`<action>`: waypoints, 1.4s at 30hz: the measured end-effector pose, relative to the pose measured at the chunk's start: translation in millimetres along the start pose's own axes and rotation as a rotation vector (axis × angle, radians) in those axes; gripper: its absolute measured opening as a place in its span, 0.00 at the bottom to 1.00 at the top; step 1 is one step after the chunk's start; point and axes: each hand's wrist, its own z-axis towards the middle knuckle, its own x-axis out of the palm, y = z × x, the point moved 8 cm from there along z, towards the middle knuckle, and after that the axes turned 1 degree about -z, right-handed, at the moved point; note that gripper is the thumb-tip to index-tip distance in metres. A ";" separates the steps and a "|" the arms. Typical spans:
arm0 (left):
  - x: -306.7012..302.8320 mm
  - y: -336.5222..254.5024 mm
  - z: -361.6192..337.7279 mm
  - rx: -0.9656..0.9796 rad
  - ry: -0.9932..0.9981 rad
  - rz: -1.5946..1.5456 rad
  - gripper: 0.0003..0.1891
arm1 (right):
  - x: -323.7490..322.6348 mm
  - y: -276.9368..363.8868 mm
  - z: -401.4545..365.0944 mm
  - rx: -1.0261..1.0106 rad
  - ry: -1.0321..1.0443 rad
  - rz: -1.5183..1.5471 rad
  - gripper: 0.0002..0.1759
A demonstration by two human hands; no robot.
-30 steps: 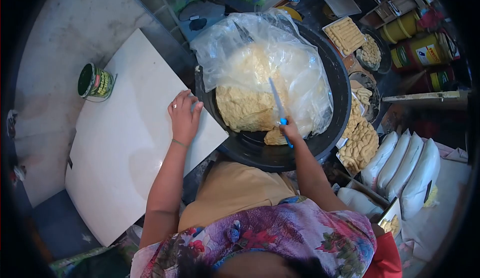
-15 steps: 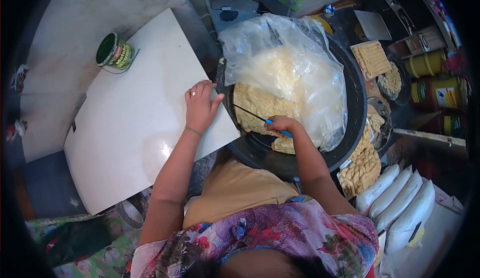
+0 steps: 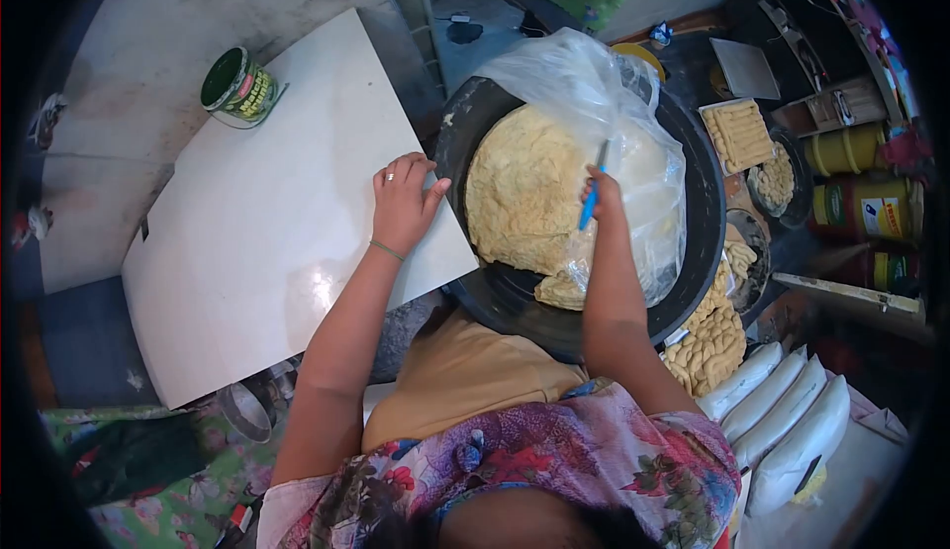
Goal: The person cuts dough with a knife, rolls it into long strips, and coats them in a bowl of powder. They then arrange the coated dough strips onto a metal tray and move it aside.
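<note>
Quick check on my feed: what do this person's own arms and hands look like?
Both are bare below short floral sleeves in pink and purple. The left hand wears a pale ring and thin greenish wristband; the right hand shows no glove.

My purple-and-pink floral shirt (image 3: 554, 440), my tan lower garment (image 3: 485, 366), silvery ring (image 3: 391, 177) on my left hand (image 3: 404, 201), thin wristband (image 3: 387, 249)

1 green bucket (image 3: 253, 96) upper left. White filled bags (image 3: 800, 442) lower right, labeled containers (image 3: 859, 207) right, floral cloth (image 3: 236, 455) lower left.
</note>
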 end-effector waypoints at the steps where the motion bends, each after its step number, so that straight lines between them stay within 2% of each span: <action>1: 0.6 0.3 -0.2 0.007 -0.006 0.007 0.18 | -28.9 5.1 2.5 0.006 -0.024 0.011 0.11; 3: -0.2 0.8 0.7 0.009 -0.011 0.014 0.18 | -73.8 9.4 -6.8 0.038 -0.075 0.095 0.07; 6: -0.3 -0.3 -0.7 -0.001 0.004 0.009 0.18 | -116.8 4.4 -16.8 0.021 -0.121 0.139 0.09; 10: -0.3 -1.1 0.9 0.000 0.013 0.008 0.17 | -122.6 -11.5 -26.0 0.025 -0.160 0.176 0.07; 13: -0.7 -0.7 0.4 0.003 0.009 0.000 0.17 | -105.8 -17.8 -50.4 0.005 -0.153 -0.042 0.08; 14: -0.4 -0.3 0.2 0.004 0.006 -0.005 0.17 | -95.2 -17.7 -64.3 -0.015 -0.095 -0.094 0.11; 16: -0.7 -0.4 0.8 -0.001 0.004 -0.001 0.17 | -77.7 -18.7 -94.6 -0.051 0.021 -0.199 0.18; 17: -0.7 -0.9 1.2 -0.004 0.005 0.001 0.17 | -78.9 -23.5 -101.4 -0.050 0.025 -0.260 0.30; 20: -1.0 -2.7 2.6 -0.007 0.015 0.017 0.17 | -82.3 -28.5 -119.4 -0.030 0.027 -0.480 0.35; 26: -0.3 0.0 6.6 -0.041 -0.009 0.008 0.15 | -61.8 -28.1 -123.7 -0.155 0.095 -0.702 0.31; 29: 1.3 4.1 13.4 -0.048 -0.060 0.045 0.14 | -56.5 -57.1 -101.8 -0.149 0.230 -0.893 0.27; 32: 3.0 6.6 20.3 -0.033 -0.083 0.079 0.14 | -78.3 -119.2 -103.8 0.365 0.483 -0.826 0.29; 35: 5.3 8.9 22.3 -0.040 -0.082 0.093 0.14 | -110.3 -119.4 -99.0 0.098 0.587 -1.354 0.32; 37: 6.1 9.6 22.9 -0.044 -0.081 0.089 0.14 | -156.7 -76.7 -84.5 0.032 0.213 -1.289 0.33; 39: 5.1 9.7 21.6 -0.049 -0.069 0.093 0.14 | -182.0 -22.1 -88.8 -0.102 0.041 -0.946 0.31; 42: 7.4 9.6 22.0 -0.040 -0.049 0.093 0.14 | -208.2 37.0 -84.1 -0.339 -0.009 -1.006 0.23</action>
